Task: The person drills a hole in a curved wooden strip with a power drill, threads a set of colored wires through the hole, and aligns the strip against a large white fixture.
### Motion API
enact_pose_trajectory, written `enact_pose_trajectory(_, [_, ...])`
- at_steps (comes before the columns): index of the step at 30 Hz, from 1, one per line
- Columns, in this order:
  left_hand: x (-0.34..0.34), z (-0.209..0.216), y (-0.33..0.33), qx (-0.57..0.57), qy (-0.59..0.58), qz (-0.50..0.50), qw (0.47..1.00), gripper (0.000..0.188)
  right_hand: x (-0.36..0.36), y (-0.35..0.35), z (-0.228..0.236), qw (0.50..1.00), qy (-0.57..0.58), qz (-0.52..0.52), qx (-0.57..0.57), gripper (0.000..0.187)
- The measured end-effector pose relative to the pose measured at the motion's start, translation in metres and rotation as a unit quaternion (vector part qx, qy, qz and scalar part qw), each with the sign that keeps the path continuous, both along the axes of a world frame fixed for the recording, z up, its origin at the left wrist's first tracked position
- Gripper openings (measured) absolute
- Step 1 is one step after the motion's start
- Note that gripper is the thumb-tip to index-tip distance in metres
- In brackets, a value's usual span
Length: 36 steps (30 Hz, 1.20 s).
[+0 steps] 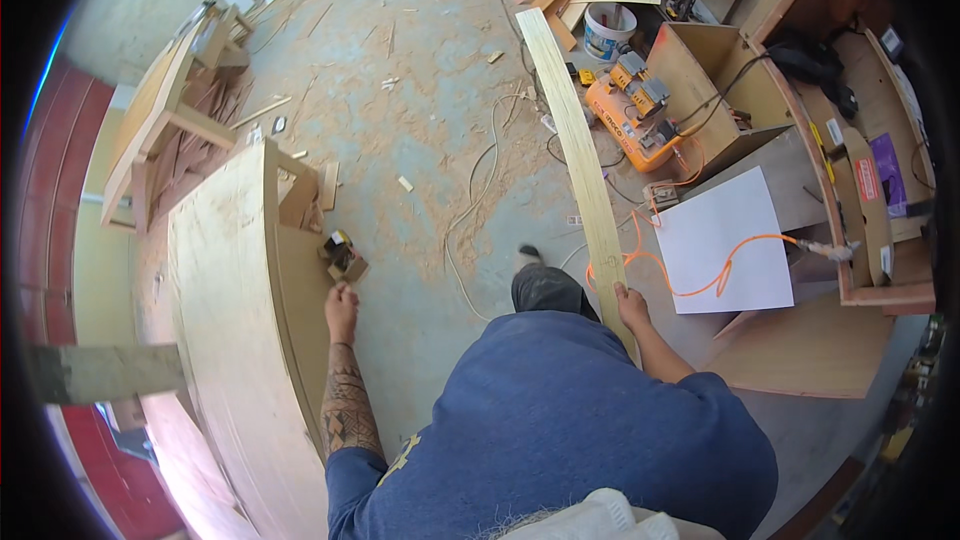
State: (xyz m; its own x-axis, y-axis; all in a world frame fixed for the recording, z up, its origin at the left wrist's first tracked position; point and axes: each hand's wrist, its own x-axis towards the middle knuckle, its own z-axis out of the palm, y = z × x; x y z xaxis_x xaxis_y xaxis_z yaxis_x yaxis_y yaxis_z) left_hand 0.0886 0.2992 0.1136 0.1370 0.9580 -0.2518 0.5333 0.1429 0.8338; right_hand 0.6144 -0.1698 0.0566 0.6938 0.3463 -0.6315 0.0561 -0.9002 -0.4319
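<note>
A long, pale wooden board [572, 130] stretches away from me, its near end beside my right leg. My right hand [632, 308] is closed around the board's edge near that end. My left hand [342, 312] hangs with curled fingers beside the wooden workbench [225, 240]; whether anything is inside them is hidden. Just beyond it is a small open cardboard box [346, 262] with dark and yellow things in it, close to the bench's side.
An orange air compressor [632, 120] stands right of the board, near a white bucket [608, 32]. An orange hose [690, 292] crosses a white sheet [728, 240]. Cables [490, 155] and sawdust lie on the floor [400, 190]. Another wooden bench [160, 110] stands far left.
</note>
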Motion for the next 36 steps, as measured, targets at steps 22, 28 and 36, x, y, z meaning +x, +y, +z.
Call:
enact_pose_trajectory(22, [0.276,-0.099,0.43,-0.327,0.237,-0.357,0.842,0.031,0.204,0.428,-0.033,0.937,-0.054,-0.343,0.022,0.081])
enact_pose_trajectory(28, [0.451,-0.112,0.714,-0.152,0.196,-0.483,0.84,0.036,0.203,0.517,-0.038,0.887,-0.033,-0.46,0.001,0.084])
enact_pose_trajectory(36, [0.83,-0.011,0.952,-0.007,0.104,-0.393,0.913,0.034,0.245,0.647,-0.024,0.821,0.031,-0.561,0.103,0.089])
